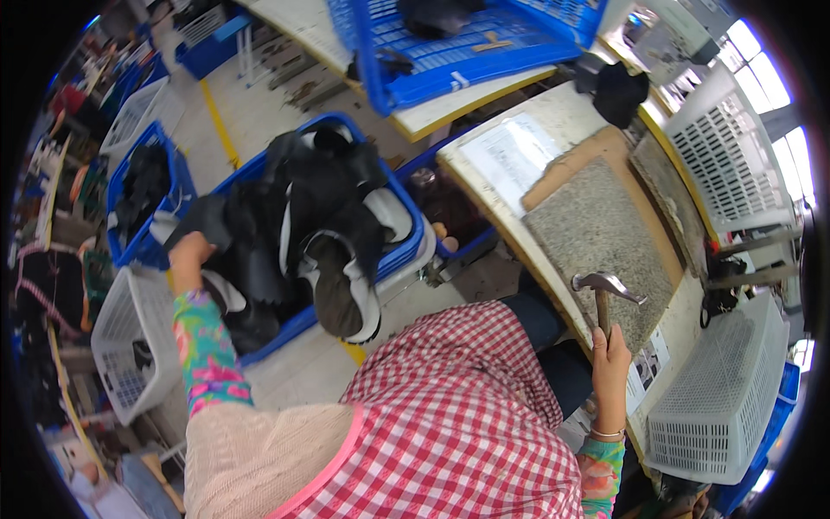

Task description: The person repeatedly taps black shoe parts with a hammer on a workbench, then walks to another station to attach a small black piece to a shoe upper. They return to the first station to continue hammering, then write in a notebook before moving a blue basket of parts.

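My right hand [612,359] is wrapped round the wooden handle of a hammer [610,288], its metal head over a grey rough-surfaced pad [596,233] on the workbench. At the left, my left arm reaches out to a blue crate [290,327] heaped with black shoe uppers [259,216], some with white lining. My left hand [190,255] is closed on the edge of a dark shoe upper [204,223] at the heap's left side; its fingertips are partly hidden. Near the crate's right side, one upper [337,290] hangs over the rim, its grey-brown inside showing.
A paper sheet [510,156] and a brown board [575,164] lie on the bench. White baskets [718,406] stand right of it. A large blue crate [467,86] sits on the table ahead. Another blue crate [181,186] and a white basket [130,346] stand at left.
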`<state>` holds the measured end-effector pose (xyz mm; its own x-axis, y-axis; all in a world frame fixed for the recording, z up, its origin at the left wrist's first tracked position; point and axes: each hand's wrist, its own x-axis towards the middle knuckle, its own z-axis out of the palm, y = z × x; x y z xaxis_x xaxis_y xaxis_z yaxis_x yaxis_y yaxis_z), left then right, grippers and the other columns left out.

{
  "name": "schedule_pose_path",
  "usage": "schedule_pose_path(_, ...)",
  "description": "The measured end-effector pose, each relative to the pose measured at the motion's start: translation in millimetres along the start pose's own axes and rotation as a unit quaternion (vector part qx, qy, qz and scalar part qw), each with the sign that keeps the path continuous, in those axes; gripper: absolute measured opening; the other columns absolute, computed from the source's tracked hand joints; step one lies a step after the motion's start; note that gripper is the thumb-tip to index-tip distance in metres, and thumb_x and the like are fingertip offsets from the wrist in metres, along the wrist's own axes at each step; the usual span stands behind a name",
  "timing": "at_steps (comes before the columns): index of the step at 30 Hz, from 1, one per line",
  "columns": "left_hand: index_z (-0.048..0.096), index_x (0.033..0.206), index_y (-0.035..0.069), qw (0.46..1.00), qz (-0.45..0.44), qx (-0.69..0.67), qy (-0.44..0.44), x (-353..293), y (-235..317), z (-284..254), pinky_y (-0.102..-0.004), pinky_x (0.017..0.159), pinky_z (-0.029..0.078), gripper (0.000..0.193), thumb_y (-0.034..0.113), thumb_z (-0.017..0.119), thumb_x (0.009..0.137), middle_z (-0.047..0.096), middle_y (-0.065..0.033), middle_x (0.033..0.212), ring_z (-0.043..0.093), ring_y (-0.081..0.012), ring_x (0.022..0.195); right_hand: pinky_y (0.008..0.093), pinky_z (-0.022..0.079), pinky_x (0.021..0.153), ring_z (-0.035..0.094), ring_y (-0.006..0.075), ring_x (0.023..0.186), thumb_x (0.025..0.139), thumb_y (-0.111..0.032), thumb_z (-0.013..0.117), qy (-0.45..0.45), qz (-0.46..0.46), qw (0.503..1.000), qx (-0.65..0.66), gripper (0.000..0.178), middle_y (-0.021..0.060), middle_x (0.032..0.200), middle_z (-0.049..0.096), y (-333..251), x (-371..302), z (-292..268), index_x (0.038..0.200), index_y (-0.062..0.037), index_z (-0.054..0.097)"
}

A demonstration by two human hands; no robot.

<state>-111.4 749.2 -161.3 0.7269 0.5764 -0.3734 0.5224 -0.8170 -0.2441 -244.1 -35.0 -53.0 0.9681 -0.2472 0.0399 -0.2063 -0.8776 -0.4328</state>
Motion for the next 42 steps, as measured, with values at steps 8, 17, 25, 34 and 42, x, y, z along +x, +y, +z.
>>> schedule_pose_path(8,0.069,0.118,0.006,0.727,0.508,-0.359,0.290,-93.0,339.9,-165.3,-0.0365,0.091,0.054,0.027,0.015,0.066,0.093,0.070,-0.0136,0.113,0.068,-0.0286,0.105,0.0478,0.051,0.068,0.066,0.0432,0.081,0.096,-0.024,0.068,0.138,0.050,0.976,-0.163,0.025,0.0188,0.092,0.067,57.2,46.7,18.9,0.108,-0.0054,0.059)
schedule_pose_path(17,0.048,0.150,0.022,0.746,0.335,0.113,0.564,105.8,604.8,-272.1,-0.0702,0.114,0.027,0.053,0.014,0.053,0.098,0.036,-0.0132,0.162,0.031,-0.0377,0.150,0.0463,0.050,0.068,0.063,0.0391,0.083,0.088,-0.017,0.072,0.132,0.034,0.973,-0.184,0.028,0.0150,0.094,0.061,83.3,57.5,35.4,0.110,-0.0056,0.060)
schedule_pose_path(25,0.049,0.149,0.031,0.846,0.332,-0.001,0.418,127.2,633.3,-359.4,-0.0520,0.090,0.056,0.045,0.026,0.042,0.105,0.063,-0.0172,0.136,0.068,-0.0427,0.110,0.0473,0.047,0.066,0.060,0.0384,0.078,0.078,-0.010,0.073,0.105,0.030,0.981,-0.158,0.036,0.0149,0.089,0.056,82.4,60.1,28.6,0.110,-0.0048,0.058)
schedule_pose_path(34,0.067,0.133,0.021,0.440,0.669,-0.346,0.489,-139.4,605.7,-309.4,-0.0380,0.089,0.058,0.038,0.008,0.063,0.098,0.070,-0.0114,0.125,0.068,-0.0325,0.114,0.0437,0.050,0.066,0.062,0.0350,0.080,0.081,-0.018,0.079,0.166,-0.055,0.974,-0.142,0.041,0.0132,0.094,0.061,81.3,59.9,25.1,0.115,-0.0065,0.061)
schedule_pose_path(42,0.062,0.136,0.037,0.365,0.848,-0.038,0.382,-325.9,612.3,-184.5,-0.0331,0.079,0.060,0.063,0.004,0.068,0.082,0.067,0.0022,0.132,0.072,-0.0256,0.106,0.0428,0.051,0.059,0.066,0.0369,0.071,0.091,-0.022,0.072,0.152,-0.111,0.982,0.033,0.027,0.0147,0.086,0.066,45.3,32.1,-6.0,0.110,-0.0068,0.063)
